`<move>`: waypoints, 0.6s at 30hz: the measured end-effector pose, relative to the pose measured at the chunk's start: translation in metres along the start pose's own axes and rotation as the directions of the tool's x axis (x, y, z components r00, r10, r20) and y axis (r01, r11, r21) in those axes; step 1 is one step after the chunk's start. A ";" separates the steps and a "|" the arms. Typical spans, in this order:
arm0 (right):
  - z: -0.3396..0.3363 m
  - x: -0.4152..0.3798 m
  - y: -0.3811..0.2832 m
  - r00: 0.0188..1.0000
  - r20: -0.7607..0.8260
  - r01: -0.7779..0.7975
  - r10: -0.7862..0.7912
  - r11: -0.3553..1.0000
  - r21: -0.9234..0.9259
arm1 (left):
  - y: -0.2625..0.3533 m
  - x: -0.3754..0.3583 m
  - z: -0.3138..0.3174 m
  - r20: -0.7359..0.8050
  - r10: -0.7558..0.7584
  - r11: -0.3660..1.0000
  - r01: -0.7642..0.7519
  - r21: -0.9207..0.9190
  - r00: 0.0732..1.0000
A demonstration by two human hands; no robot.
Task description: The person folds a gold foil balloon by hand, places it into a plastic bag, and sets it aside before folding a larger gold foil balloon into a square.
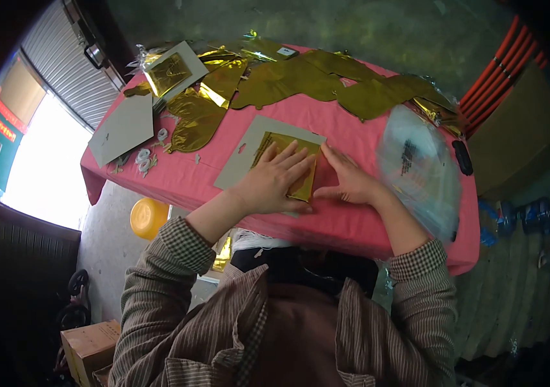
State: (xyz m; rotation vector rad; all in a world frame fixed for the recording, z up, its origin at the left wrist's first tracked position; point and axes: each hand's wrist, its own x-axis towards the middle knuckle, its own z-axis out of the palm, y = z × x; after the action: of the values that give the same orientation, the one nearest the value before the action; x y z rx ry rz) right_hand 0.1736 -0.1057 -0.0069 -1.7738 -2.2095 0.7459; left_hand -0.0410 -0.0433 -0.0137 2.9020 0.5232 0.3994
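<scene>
My left hand (pixel 277 178) lies flat with its fingers spread on a folded gold foil balloon (pixel 304 187). Under that packet is a grey backing card (pixel 236 161) with a hang hole at its left side. At the right edge of the card is my right hand (pixel 347 175), thumb and fingers apart, with the fingertips by the card's upper right corner. Both rest over the pink tablecloth (pixel 352 222). Flat gold foil balloons (pixel 288 84) spread along the far side of the table.
To the right lies a clear plastic bag (pixel 417 168), a black object (pixel 462 157) beside it. At the left are another grey card (pixel 123 132), a card with a gold packet (pixel 175 69) and small white ribbon rolls (pixel 143 160). A yellow balloon-like object (pixel 149 218) sits below the table's left edge.
</scene>
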 end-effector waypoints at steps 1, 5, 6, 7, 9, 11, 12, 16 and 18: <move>0.003 -0.001 0.007 1.000 -0.002 -0.009 0.009 1.000 0.003 | 0.000 -0.001 -0.004 -0.059 0.034 0.999 -0.034 -0.001 0.998; 0.000 -0.015 0.013 0.981 -0.190 0.113 -0.043 0.921 0.373 | 0.001 -0.010 -0.020 -0.055 0.016 0.999 -0.014 0.034 0.998; -0.004 -0.019 0.009 0.983 -0.166 0.012 0.075 0.882 0.471 | -0.001 -0.013 -0.018 -0.045 -0.036 0.998 0.034 -0.048 0.998; -0.004 -0.017 0.010 0.984 -0.164 0.010 0.077 0.881 0.472 | 0.000 -0.016 -0.016 -0.031 -0.088 0.988 0.083 -0.130 0.996; -0.002 -0.009 0.014 0.946 -0.318 0.031 0.059 0.962 0.272 | 0.010 -0.016 -0.010 -0.081 -0.137 0.988 0.130 -0.086 0.987; 0.008 -0.001 0.014 0.925 -0.375 0.112 -0.053 0.985 0.135 | 0.015 -0.014 -0.004 -0.134 -0.185 0.983 0.181 -0.043 0.974; 0.014 0.003 0.015 0.893 -0.417 0.185 -0.172 0.983 -0.009 | 0.015 -0.013 0.000 -0.146 -0.204 0.979 0.200 -0.042 0.968; 0.028 0.009 0.017 0.876 -0.427 0.168 -0.223 0.972 -0.163 | 0.011 -0.015 0.003 -0.141 -0.225 0.974 0.218 -0.063 0.964; 0.026 0.006 0.014 0.876 -0.435 0.150 -0.207 0.975 -0.162 | 0.007 -0.017 0.001 -0.101 -0.202 0.978 0.196 -0.071 0.974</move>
State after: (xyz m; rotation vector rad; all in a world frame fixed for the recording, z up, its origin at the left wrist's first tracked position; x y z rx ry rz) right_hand 0.1724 -0.1049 -0.0371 -1.5641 -2.0888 0.1339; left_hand -0.0536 -0.0557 -0.0170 2.7472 0.7960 0.5341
